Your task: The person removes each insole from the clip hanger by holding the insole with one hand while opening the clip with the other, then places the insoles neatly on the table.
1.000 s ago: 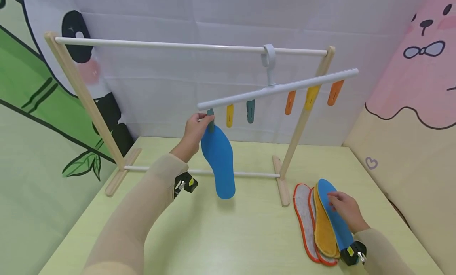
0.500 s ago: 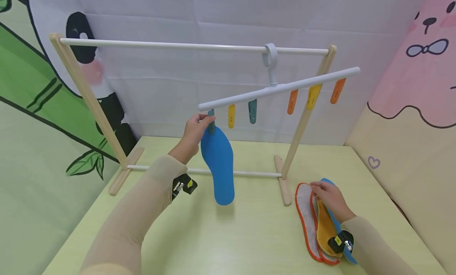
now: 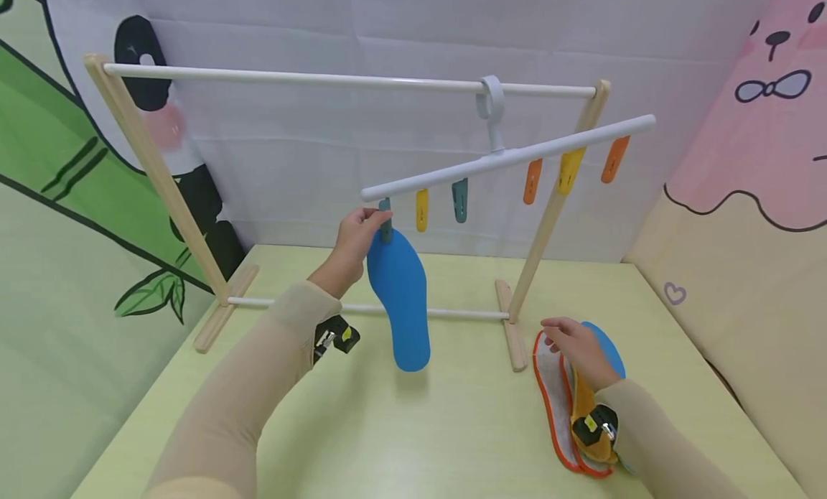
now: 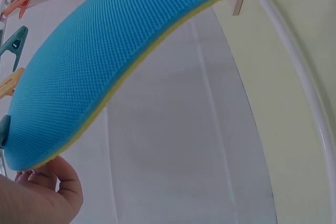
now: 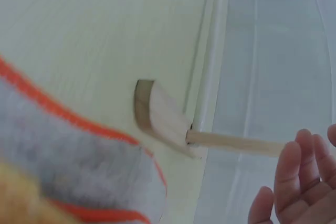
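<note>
My left hand (image 3: 352, 244) pinches a teal clip (image 3: 385, 230) at the left end of a white hanger (image 3: 446, 174). From that clip hangs a blue insole (image 3: 400, 305), close up in the left wrist view with a thin yellow edge. My right hand (image 3: 581, 348), its fingers loosely bent and holding nothing, hovers over a fanned pile of insoles. Among them are a grey insole with a red border (image 3: 548, 391), a mustard-yellow insole (image 3: 583, 398) partly under the wrist, and a second blue insole (image 3: 607, 348), partly covered by the hand.
The hanger hooks over the top white rod (image 3: 291, 77) of a wooden-legged rack. More clips dangle from it: a yellow clip (image 3: 422, 210), another teal clip (image 3: 460, 201), and orange and yellow ones at right. The rack's right foot (image 3: 510, 327) stands left of the pile.
My right hand has moved left and forward, from the blue insole on the pile to above the grey one. The left hand stays at the clip; the hung insole's lower end sits slightly lower.
</note>
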{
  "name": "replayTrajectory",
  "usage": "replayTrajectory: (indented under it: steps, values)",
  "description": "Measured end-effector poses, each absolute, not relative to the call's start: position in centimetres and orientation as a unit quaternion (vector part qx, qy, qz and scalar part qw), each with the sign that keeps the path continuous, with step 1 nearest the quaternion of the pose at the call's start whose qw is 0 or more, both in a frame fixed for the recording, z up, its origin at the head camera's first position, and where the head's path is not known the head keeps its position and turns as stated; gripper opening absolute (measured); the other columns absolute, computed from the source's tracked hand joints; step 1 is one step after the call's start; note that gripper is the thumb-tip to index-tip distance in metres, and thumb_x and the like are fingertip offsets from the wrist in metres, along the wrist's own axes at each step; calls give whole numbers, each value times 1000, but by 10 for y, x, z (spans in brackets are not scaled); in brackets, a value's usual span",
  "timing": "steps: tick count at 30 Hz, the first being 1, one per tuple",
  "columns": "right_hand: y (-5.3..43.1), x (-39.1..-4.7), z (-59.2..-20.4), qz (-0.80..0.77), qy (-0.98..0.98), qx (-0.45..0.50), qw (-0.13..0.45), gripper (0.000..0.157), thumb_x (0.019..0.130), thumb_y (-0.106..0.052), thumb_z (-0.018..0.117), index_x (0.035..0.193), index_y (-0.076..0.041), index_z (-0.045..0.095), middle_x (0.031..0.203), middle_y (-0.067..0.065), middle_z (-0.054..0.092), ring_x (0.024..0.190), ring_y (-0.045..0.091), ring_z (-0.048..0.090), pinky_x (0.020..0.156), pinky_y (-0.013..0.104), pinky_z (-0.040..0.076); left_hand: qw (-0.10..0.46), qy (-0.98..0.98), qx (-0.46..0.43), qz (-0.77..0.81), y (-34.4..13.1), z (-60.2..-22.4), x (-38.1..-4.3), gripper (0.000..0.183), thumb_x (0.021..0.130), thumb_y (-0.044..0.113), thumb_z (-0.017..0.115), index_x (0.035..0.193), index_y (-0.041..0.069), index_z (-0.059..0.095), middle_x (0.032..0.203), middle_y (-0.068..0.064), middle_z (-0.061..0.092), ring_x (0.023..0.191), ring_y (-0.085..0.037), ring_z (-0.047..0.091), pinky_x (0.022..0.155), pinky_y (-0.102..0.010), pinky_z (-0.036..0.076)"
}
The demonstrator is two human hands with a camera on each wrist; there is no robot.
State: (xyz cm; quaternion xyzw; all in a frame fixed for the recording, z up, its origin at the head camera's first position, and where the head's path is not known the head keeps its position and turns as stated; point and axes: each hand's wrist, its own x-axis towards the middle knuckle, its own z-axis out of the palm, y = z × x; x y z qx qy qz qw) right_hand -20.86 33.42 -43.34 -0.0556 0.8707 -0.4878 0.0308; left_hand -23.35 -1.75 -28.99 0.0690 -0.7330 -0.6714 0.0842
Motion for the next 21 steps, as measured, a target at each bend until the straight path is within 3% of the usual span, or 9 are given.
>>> replayTrajectory:
  steps: [8,13,17,21]
  values:
    - [310,-219,-430,-511,856,-57,49,36,100,-18,47,126,6,55,93,13,61,83,23,58,88,48,43,86,-726,64,-679,-17,-293,-236,37,96,30,57,116,-2,53,118,-12,52,121,-27,40,108,-47,27]
    - [303,-223,-428,-523,847,-77,48,34,100,-15,48,124,8,55,90,10,60,78,16,56,85,43,45,79,-728,65,-678,-17,-294,-236,37,96,31,57,117,0,53,120,-11,52,122,-27,39,109,-49,26]
    - [293,-223,-427,-537,836,-101,54,32,99,-13,50,121,10,56,87,8,60,79,19,56,76,35,46,79,-724,62,-682,-18,-294,-237,36,96,31,57,115,1,53,119,-11,51,123,-27,38,109,-49,25]
    - [279,-219,-427,-536,832,-120,71,30,98,-11,50,119,9,57,87,9,61,81,22,57,79,39,46,76,-720,61,-687,-17,-294,-237,34,96,31,57,113,1,53,118,-10,51,122,-26,38,108,-49,25]
